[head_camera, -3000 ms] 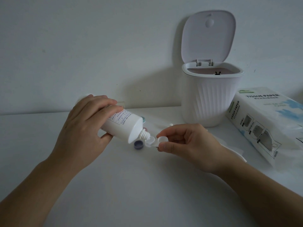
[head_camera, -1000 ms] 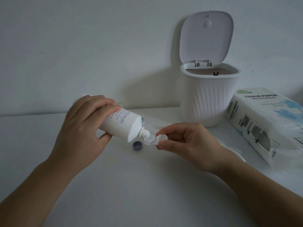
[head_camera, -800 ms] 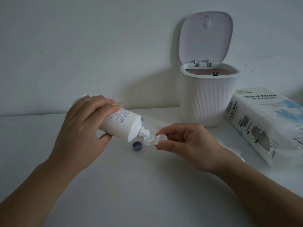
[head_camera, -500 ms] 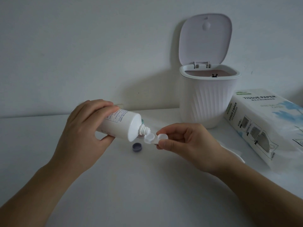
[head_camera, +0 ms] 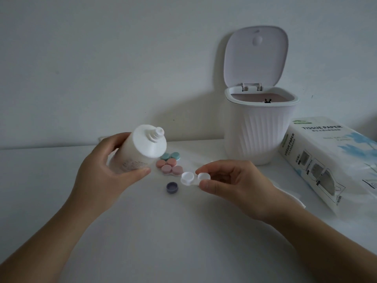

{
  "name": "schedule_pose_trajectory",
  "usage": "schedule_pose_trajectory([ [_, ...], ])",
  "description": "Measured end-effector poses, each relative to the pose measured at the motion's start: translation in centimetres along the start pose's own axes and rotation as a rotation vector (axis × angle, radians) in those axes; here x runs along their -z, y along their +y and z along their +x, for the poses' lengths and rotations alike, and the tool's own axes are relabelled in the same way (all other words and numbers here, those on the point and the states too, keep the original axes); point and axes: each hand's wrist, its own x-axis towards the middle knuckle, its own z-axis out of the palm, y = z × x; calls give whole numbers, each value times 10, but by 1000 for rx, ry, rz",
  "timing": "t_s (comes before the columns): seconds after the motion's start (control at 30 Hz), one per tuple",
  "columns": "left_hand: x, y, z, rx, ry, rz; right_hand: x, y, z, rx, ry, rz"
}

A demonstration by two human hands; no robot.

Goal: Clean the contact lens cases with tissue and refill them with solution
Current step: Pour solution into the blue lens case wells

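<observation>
My left hand (head_camera: pixel 106 176) grips the white solution bottle (head_camera: pixel 140 150), tilted with its open nozzle pointing up and to the right. My right hand (head_camera: pixel 234 184) pinches the right end of a white contact lens case (head_camera: pixel 194 178) with both wells uncapped, just above the table. A purple cap (head_camera: pixel 172 187) lies on the table left of the case. Behind it lie pink lens cases (head_camera: pixel 168 167) and a teal lens case (head_camera: pixel 170 155) with their caps on.
A white ribbed mini bin (head_camera: pixel 259 127) stands at the back right with its lid up. A pack of tissue paper (head_camera: pixel 330 160) lies at the right edge. A loose white tissue (head_camera: pixel 289 196) lies under my right wrist. The white table (head_camera: pixel 163 231) meets the wall behind.
My left hand has lifted the bottle off the case and tipped its nozzle upward. The pink and teal cases behind it are now uncovered. The right hand holds the case as before.
</observation>
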Motion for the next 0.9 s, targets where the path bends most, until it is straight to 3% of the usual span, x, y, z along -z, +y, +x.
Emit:
schedule_pose_trajectory([
  [0.3,-1,-12,6,281,-22,-338,1,7,0,-15,-18,-255],
  [0.57,1,-22,10,390,-47,-381,-2,3,-5,-93,-6,-363],
  [0.9,7,-26,10,419,-98,-369,0,0,-21,-51,-66,-595],
])
